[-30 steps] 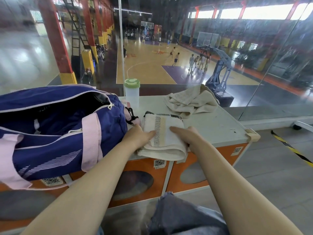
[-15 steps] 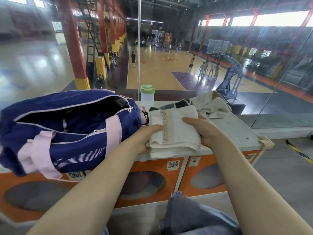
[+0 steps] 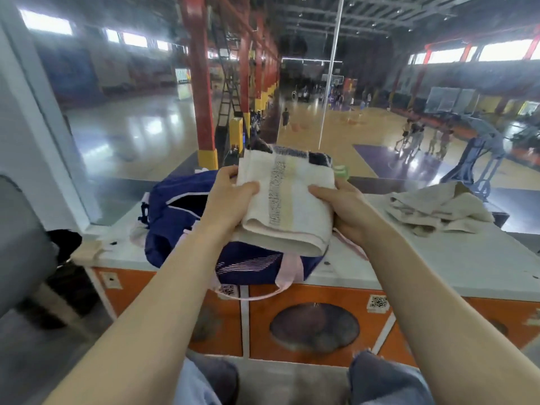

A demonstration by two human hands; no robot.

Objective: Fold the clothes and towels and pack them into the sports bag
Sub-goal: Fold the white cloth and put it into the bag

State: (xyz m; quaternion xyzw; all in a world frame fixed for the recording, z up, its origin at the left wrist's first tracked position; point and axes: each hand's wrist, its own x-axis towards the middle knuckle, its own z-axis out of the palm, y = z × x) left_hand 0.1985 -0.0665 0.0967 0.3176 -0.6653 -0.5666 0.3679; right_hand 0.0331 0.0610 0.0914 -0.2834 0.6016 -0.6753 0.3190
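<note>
Above navy sports bag (image 3: 187,217) on locker top: folded striped towel (image 3: 286,206) gripped between left hand (image 3: 230,200) and right hand (image 3: 344,209). Packing step; next, lower into open zip mouth. Crumpled cloth (image 3: 438,211) unfolded.

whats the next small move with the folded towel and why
Probably lower the folded towel leftward into the dark opening of the blue sports bag. Both the left hand and the right hand hold it above the bag, and the zip gap shows just left of it.
</note>
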